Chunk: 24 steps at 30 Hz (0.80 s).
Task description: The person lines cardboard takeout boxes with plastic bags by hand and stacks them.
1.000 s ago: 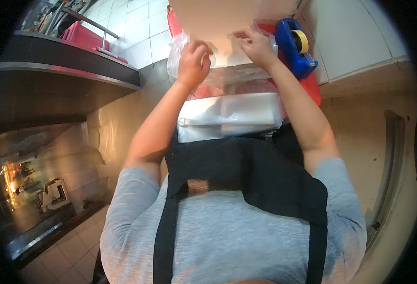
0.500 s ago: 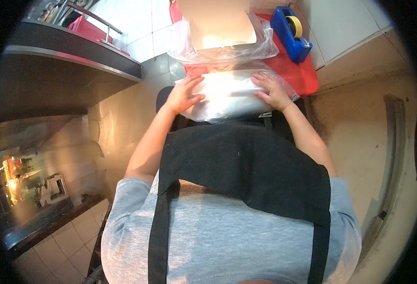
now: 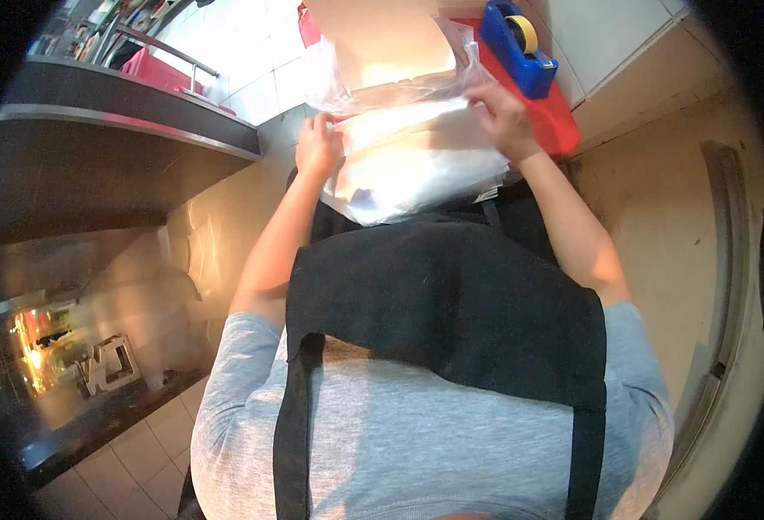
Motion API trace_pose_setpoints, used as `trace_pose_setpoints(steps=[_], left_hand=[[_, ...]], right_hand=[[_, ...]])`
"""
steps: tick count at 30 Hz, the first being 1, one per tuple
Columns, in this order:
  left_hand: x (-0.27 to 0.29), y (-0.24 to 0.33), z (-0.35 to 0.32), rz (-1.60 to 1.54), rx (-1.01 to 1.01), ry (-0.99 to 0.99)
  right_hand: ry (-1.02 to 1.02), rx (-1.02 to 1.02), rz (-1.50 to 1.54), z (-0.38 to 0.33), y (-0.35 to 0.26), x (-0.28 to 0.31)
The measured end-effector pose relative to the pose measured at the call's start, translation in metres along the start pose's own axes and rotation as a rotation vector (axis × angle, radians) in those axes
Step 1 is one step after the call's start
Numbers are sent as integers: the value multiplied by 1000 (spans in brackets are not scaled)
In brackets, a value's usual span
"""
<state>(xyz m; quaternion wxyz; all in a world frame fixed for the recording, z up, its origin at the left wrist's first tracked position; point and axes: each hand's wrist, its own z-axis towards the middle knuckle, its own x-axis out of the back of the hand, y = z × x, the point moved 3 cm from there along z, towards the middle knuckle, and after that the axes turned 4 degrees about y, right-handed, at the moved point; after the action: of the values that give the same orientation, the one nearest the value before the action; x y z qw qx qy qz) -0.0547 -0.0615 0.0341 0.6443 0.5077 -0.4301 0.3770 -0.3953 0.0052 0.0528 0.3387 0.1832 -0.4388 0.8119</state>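
In front of my black apron lies a flat, whitish clear plastic bag (image 3: 416, 169), its surface shiny and creased. My left hand (image 3: 318, 149) has its fingers curled closed at the bag's far left edge. At the far right edge, my right hand (image 3: 505, 123) pinches the plastic between thumb and fingers, slightly blurred. Just beyond the bag stands a pale beige card sheet or open box (image 3: 386, 43), with more clear crumpled plastic around its sides. What the card piece rests on is mostly hidden.
A blue tape dispenser (image 3: 533, 74) with a yellow roll sits on a red surface (image 3: 559, 130) at the far right, beside a tiled wall. To the left juts a dark counter (image 3: 139, 100) with a metal edge. A pink container (image 3: 158, 69) stands behind it.
My hands were lying flat on the bag with fingers spread. Now both have closed at its far edges, the right having moved farther away. The plastic looks less flattened.
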Motion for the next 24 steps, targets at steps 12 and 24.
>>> trace_pose_setpoints(steps=[12, 24], left_hand=[[-42, 68, -67, -435, -739, 156], [-14, 69, -6, -772, -167, -414]], right_hand=[[-284, -34, 2, -51, 32, -32], [25, 287, -255, -9, -55, -13]])
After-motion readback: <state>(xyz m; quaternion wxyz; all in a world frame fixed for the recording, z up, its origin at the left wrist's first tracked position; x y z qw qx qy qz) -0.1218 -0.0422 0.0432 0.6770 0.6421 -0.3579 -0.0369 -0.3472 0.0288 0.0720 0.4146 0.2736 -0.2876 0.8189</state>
